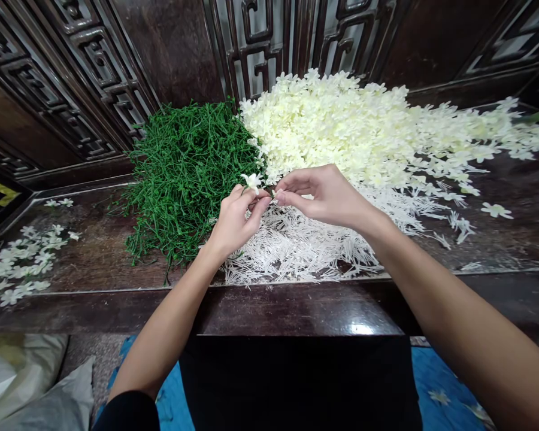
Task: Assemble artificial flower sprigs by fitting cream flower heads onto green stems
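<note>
My left hand [236, 218] is closed in a pinch on a small white artificial flower [253, 181] held just above the table. My right hand [318, 194] is closed too, its fingertips meeting the left hand's at the base of that flower; what it pinches is too small to make out. Under both hands lies a heap of thin white plastic stamens [296, 248]. A pile of green plastic stems [188, 170] sits to the left. A large mound of cream flower heads [359, 129] spreads behind and to the right.
Everything lies on a dark wooden bench [296, 308] backed by carved dark wood panels [94, 66]. Several finished white flowers [22, 263] lie at the far left. Loose blossoms [496, 209] are scattered right. Grey bags [31, 389] and a blue mat [444, 389] are on the floor.
</note>
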Action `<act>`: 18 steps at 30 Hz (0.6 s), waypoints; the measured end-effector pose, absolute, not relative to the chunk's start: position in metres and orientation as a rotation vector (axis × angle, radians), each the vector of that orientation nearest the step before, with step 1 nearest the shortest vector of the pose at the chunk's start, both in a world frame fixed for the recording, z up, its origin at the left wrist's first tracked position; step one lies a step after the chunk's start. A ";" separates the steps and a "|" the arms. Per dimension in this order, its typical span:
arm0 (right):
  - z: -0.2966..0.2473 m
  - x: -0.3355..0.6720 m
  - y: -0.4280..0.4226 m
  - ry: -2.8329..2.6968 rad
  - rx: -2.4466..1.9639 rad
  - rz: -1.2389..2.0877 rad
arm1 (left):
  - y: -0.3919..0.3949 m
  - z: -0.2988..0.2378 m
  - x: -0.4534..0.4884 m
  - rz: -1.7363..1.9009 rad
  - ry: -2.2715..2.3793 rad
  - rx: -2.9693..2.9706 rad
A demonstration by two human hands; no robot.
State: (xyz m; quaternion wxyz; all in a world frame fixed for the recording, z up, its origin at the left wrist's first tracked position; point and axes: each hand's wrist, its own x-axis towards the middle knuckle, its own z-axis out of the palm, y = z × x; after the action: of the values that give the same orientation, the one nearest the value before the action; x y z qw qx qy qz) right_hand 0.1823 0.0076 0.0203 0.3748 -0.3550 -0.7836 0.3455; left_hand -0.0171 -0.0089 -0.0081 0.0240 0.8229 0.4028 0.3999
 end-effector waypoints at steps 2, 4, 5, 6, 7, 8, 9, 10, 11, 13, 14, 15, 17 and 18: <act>0.020 0.184 0.008 -2.000 -0.914 0.954 | -0.011 -0.007 -0.016 1.256 1.248 2.535; 0.020 0.185 0.009 -1.999 -0.905 1.019 | -0.012 -0.005 -0.015 1.269 1.249 2.536; 0.021 0.185 0.009 -2.002 -0.896 1.038 | -0.013 -0.005 -0.015 1.283 1.243 2.541; 0.021 0.185 0.008 -2.004 -0.886 1.042 | -0.013 -0.005 -0.015 1.299 1.234 2.545; 0.021 0.185 0.008 -2.006 -0.875 1.034 | -0.013 -0.004 -0.014 1.318 1.225 2.550; 0.021 0.184 0.007 -2.010 -0.865 1.017 | -0.014 -0.005 -0.014 1.336 1.217 2.553; 0.021 0.183 0.007 -2.010 -0.857 0.996 | -0.014 -0.005 -0.014 1.352 1.212 2.554; 0.020 0.181 0.006 -2.008 -0.851 0.978 | -0.014 -0.005 -0.014 1.362 1.216 2.551; 0.019 0.180 0.005 -2.005 -0.845 0.966 | -0.014 -0.006 -0.014 1.366 1.222 2.548; 0.017 0.177 0.004 -1.999 -0.839 0.961 | -0.014 -0.007 -0.014 1.358 1.250 2.535; 0.016 0.175 0.004 -1.994 -0.839 0.962 | -0.014 -0.008 -0.014 1.346 1.270 2.527; 0.015 0.174 0.004 -1.991 -0.839 0.960 | -0.015 -0.008 -0.014 1.333 1.285 2.520; 0.012 0.173 0.004 -1.989 -0.842 0.945 | -0.014 -0.010 -0.014 1.326 1.298 2.508; 0.010 0.172 0.004 -1.993 -0.842 0.935 | -0.014 -0.011 -0.014 1.326 1.299 2.506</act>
State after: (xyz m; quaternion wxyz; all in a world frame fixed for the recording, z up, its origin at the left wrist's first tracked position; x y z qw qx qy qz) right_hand 0.1723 0.0044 0.0100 0.3825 -0.3301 -0.7812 0.3667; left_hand -0.0143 -0.0138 -0.0107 0.0114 0.8035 0.4164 0.4252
